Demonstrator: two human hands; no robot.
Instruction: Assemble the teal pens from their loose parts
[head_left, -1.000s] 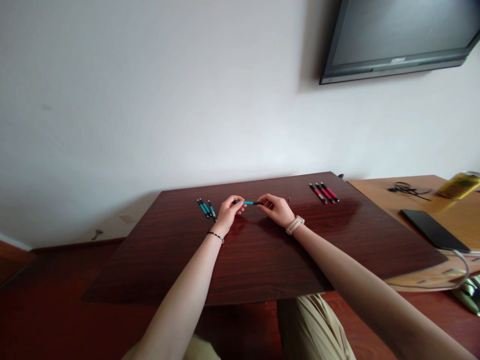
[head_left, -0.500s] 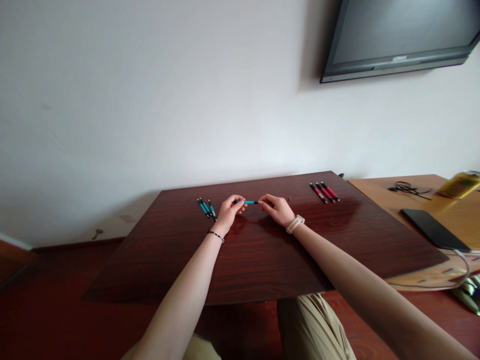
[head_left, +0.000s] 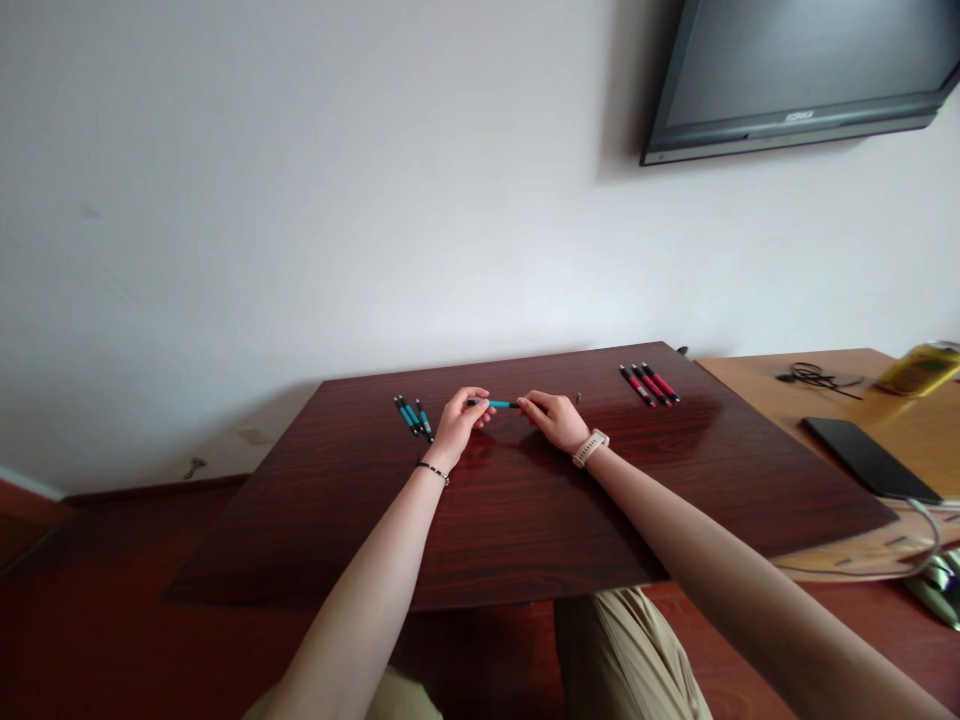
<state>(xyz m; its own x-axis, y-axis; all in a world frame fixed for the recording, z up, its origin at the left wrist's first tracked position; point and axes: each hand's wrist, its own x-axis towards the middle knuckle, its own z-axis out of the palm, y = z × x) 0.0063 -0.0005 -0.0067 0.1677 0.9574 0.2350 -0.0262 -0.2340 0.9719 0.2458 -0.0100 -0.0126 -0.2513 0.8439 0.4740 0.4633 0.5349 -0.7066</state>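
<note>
I can't read any text from here. The television (head_left: pixel 802 70) on the wall has a small pale mark in the middle of its lower frame, but it is too small and blurred for me to make out. The yellow packet (head_left: pixel 919 368) on the side desk carries dark print that I can't resolve either. The pens show no lettering I can pick out at this distance.

Teal pens: four – three on table (head_left: pixel 411 414), one in hands (head_left: pixel 496 404). Red pens (head_left: pixel 649 384): three.
</note>
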